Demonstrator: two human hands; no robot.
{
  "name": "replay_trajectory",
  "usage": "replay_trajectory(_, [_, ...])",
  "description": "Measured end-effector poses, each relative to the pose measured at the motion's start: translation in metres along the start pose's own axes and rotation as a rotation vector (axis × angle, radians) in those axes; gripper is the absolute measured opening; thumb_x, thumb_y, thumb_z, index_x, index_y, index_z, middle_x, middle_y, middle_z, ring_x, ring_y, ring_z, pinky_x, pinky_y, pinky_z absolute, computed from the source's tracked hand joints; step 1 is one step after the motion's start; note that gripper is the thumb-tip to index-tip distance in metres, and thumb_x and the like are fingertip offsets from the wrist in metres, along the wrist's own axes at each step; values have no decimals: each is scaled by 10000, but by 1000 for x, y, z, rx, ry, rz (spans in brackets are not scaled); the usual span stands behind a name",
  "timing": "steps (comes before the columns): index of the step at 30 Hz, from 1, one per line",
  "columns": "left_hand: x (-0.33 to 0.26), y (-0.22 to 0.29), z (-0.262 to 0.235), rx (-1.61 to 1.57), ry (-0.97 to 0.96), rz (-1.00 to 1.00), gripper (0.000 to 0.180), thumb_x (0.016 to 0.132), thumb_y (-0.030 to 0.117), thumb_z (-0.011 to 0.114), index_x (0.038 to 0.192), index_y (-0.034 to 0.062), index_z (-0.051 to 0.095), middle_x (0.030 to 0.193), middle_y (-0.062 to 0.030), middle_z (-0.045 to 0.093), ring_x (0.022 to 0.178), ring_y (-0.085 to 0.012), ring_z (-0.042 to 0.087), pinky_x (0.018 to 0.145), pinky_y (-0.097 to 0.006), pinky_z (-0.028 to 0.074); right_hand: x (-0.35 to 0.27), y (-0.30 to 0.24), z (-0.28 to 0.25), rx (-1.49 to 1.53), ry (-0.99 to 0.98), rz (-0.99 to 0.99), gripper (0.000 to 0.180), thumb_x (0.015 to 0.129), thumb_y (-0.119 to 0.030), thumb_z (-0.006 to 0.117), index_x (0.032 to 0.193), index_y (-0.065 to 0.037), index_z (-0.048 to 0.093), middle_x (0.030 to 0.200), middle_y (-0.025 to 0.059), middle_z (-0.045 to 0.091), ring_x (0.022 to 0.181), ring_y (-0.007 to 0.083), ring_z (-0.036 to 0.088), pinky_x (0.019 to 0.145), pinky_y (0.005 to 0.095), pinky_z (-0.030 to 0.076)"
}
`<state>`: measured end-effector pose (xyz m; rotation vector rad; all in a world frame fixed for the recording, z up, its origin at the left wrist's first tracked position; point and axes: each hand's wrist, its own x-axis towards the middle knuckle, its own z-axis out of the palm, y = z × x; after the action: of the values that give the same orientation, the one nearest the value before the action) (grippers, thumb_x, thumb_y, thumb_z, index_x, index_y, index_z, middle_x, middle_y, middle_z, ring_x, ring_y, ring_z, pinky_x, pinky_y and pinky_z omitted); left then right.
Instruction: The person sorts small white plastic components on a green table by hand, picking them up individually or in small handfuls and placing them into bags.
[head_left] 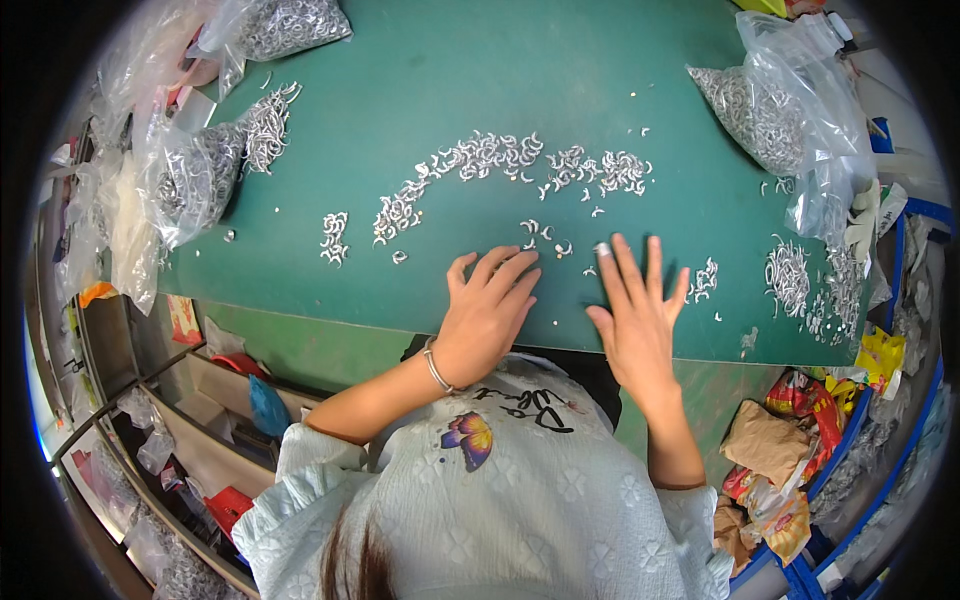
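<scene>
Green-topped bench (420,90) fills most of view, seen fr. above; front edge runs just ahead of person's torso. Below bench on left, open shelves (190,420) w/ red, blue and clear packets. Right of bench, blue-framed bin (850,440) holding crumpled brown, red, yellow wrappers. Small curved silver metal pieces (490,155) lie loose in a long arc across bench mid, w/ a few stragglers (540,235) just beyond fingertips, a small clump (335,238) twd left, more clumps (790,275) near right edge. Containers: clear plastic bags of same silver pieces, one at far left corner (285,25), one at left edge (200,175) spilling pieces onto bench, one at far right (770,105), knotted and bulging. Left hand (487,310) flat on bench near front edge, fingers together, open, gripping nothing; bracelet (435,368) on wrist. Right hand (636,315) beside it, apart, fingers spread, palm down, open, holding nothing; white tape on one fingertip. Nothing blocks view of hands.
</scene>
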<state>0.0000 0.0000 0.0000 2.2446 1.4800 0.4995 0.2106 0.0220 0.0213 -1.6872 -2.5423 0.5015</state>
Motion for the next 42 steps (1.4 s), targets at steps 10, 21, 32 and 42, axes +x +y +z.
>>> replay_trajectory(10, [22, 4, 1, 90, 33, 60, 423, 806, 62, 648, 1222, 52, 572, 1408, -81, 436, 1314, -321, 377, 1043, -564, 250, -1, 0, -1, -63, 119, 99, 616, 833, -256, 664, 1380, -71, 450, 1498, 65, 336, 1422, 374, 198, 1070, 677, 105])
replay_trajectory(21, [15, -5, -3, 40, 151, -141, 419, 814, 52, 637, 1227, 56, 567, 1319, -108, 482, 1281, -311, 417, 1035, -546, 254, 10, -14, -1, 100, 28, -97, 640, 832, -279, 657, 1378, -27, 439, 1501, 59, 335, 1424, 361, 200, 1060, 688, 117])
replay_trajectory(32, [15, -4, 1, -8, 190, -116, 394, 799, 66, 658, 1187, 69, 587, 1138, -80, 526, 1063, -268, 489, 898, -451, 324, 35, -20, 0, 181, 75, -197, 494, 871, -215, 627, 1335, -93, 509, 1500, 75, 333, 1419, 389, 193, 1054, 688, 116])
replay_trajectory(42, [18, -4, 0, 65, 137, -74, 504, 714, -11, 606, 1213, 54, 597, 1160, -99, 511, 1072, -269, 468, 890, -453, 329, 46, -12, 4, 123, 108, -147, 422, 885, -224, 613, 1288, -108, 567, 1502, 66, 335, 1421, 384, 191, 1055, 689, 119])
